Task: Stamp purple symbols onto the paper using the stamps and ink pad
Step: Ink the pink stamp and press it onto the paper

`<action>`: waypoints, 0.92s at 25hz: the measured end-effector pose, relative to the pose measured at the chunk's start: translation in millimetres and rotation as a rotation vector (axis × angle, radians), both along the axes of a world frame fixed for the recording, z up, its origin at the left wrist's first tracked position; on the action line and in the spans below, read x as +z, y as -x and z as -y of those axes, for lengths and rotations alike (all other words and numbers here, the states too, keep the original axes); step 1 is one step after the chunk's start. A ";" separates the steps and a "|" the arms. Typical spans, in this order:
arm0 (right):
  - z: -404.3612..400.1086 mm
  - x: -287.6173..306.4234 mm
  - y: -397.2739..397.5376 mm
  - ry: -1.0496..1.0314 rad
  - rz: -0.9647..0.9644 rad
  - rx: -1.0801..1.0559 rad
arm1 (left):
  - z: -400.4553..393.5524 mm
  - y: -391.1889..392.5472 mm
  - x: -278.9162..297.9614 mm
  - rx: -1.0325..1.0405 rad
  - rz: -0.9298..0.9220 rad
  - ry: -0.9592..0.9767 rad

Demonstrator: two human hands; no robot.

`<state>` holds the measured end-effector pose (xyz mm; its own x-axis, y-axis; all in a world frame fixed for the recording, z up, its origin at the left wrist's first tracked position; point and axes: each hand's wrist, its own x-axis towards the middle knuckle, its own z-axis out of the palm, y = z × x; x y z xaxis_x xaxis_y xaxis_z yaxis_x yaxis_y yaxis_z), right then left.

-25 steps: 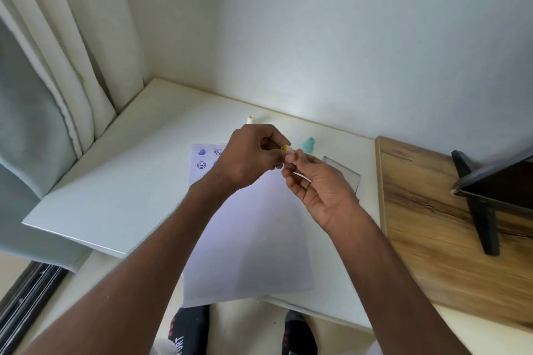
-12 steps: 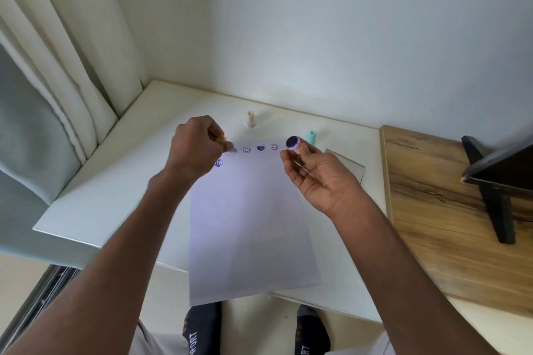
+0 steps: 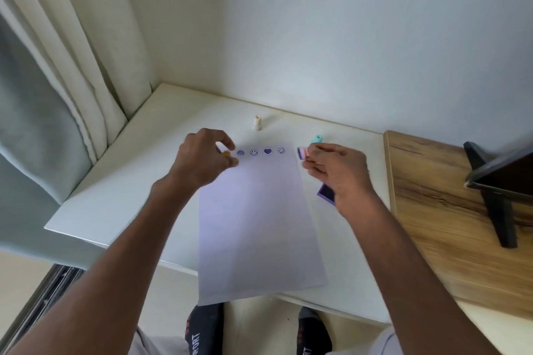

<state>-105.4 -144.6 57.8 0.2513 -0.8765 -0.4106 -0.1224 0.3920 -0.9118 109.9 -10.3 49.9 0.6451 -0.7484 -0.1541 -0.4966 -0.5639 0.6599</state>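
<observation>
A white sheet of paper point(image 3: 256, 225) lies on the white desk point(image 3: 129, 181), its near end overhanging the edge. A row of purple stamped symbols point(image 3: 261, 151) runs along its far edge: a blob, smileys and a heart. My left hand point(image 3: 202, 161) hovers over the paper's far left corner, pinching a small yellow piece point(image 3: 226, 153). My right hand point(image 3: 334, 170) holds a pink stamp point(image 3: 302, 152) with a purple inked face just right of the paper. The purple ink pad point(image 3: 326, 193) lies partly hidden under my right hand.
A cream stamp point(image 3: 257, 122) stands upright beyond the paper. A teal stamp point(image 3: 316, 139) sits behind my right hand. A wooden board point(image 3: 450, 225) with a black stand and tablet point(image 3: 501, 181) is at right. Curtains point(image 3: 57, 81) hang at left.
My hands, joined over the paper a second ago, have separated. The left went to the paper's far left corner; the right moved right with the stamp, uncovering the ink pad.
</observation>
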 end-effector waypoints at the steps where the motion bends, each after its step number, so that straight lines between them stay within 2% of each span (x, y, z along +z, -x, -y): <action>1: 5.9 0.2 14.6 0.214 -0.222 0.041 | 6.5 11.1 -0.2 -0.070 -0.003 0.025; 3: 11.5 2.0 43.7 0.444 -0.562 0.121 | 21.5 41.6 -2.1 -0.228 -0.042 0.056; 6: 10.3 -1.3 67.8 0.512 -0.764 0.193 | 45.0 83.8 -10.1 -0.422 -0.055 0.048; 13: 2.5 -15.2 63.7 0.669 -0.873 0.279 | 59.4 110.6 -22.8 -0.578 -0.026 -0.077; 23: 6.8 -23.3 51.9 0.693 -0.934 0.276 | 51.8 111.8 -18.2 -0.579 -0.087 -0.112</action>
